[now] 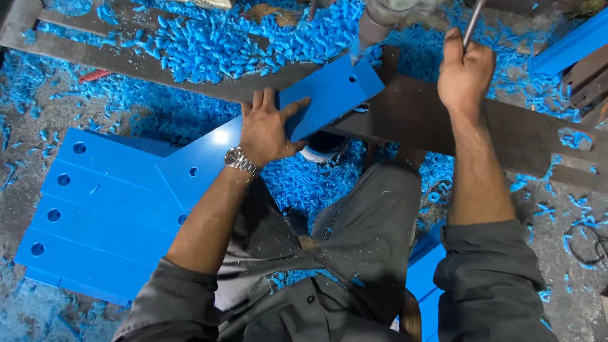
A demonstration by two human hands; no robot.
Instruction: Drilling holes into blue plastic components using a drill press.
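My left hand [267, 128] presses flat on a long blue plastic bar [329, 95] that lies across a dark metal drill table [443, 120]. The bar has a small hole near its far end, just below the drill head [380, 22] at the top. My right hand [465, 73] is closed around a thin metal lever [473, 22] that rises out of view at the top right. A metal watch sits on my left wrist.
A stack of blue plastic bars with round holes [101, 209] lies at the left. Blue curled shavings [221, 38] cover the table and the floor. More blue pieces [570, 44] lean at the upper right. My grey-clothed legs fill the lower middle.
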